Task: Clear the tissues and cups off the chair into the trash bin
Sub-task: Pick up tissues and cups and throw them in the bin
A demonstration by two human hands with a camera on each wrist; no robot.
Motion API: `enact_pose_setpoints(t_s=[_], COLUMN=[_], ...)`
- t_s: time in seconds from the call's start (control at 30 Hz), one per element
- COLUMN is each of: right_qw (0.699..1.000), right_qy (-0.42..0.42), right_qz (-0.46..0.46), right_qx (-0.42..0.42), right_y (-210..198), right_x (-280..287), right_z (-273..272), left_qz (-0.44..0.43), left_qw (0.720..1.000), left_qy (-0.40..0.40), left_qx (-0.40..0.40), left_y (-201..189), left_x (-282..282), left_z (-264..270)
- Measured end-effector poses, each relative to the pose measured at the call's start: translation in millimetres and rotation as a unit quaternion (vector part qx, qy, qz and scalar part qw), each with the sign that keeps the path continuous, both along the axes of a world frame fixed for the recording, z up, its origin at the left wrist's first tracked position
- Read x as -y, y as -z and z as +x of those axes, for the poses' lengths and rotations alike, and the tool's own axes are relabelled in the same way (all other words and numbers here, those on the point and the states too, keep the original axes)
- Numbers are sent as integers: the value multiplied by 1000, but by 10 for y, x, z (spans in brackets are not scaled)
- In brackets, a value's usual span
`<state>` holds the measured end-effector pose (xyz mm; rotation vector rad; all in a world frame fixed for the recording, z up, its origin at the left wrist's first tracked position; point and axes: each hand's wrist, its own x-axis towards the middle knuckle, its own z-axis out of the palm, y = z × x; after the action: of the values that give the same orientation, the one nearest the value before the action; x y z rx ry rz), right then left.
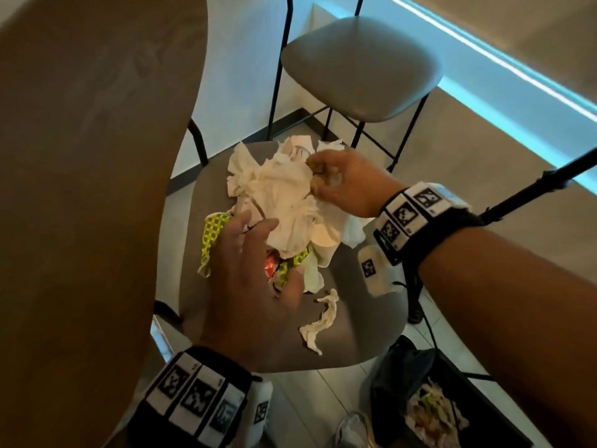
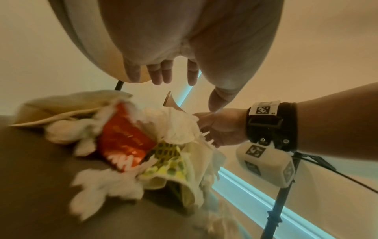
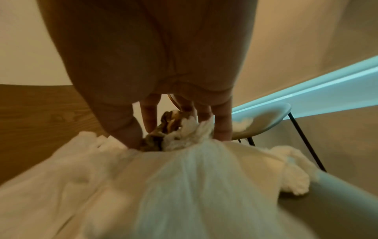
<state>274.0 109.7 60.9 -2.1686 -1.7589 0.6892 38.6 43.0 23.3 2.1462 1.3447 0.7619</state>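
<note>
Both your hands are at the litter on the chair (image 1: 365, 321).
Your right hand (image 1: 347, 182) pinches the tissues (image 1: 284, 195); your left hand (image 1: 255, 286) hovers spread, holding nothing, over the cups (image 1: 214, 234); trash bin (image 1: 403, 376) below.

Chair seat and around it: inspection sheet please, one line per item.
Surface: grey chair seat, partly covered by litter.
Job's things: tissue pile; green-dotted paper cup and red wrapper beneath; a twisted tissue lies apart; trash bin on the floor, already holding litter.
Clutter: glass on the floor beside the bin.
Hands: right hand pinches the tissue pile; left hand spread over the cup, gripping nothing.
Cables: black cable beside the seat.
Surroundings: second chair, wooden tabletop, lit strip.
</note>
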Motion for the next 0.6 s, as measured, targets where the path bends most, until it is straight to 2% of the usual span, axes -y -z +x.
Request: enact_pose_setpoints(t_s=[0.17, 0.4, 0.47, 0.6], right_qw=[995, 974, 965, 944], right_qy=[31, 124, 142, 180], right_qz=[51, 106, 114, 131], right_qx=[-76, -157, -188, -242], right_y=[170, 299, 321, 366], right_x=[72, 150, 195, 265], right_z=[47, 188, 210, 233], left_qz=[12, -99, -108, -105], left_qw=[1000, 990, 987, 992], left_qy=[12, 21, 23, 5], left_qx=[-2, -98, -117, -68], left_y=[-94, -37, 0, 3], left_x=[-162, -517, -562, -613], left_z=[263, 561, 592, 621])
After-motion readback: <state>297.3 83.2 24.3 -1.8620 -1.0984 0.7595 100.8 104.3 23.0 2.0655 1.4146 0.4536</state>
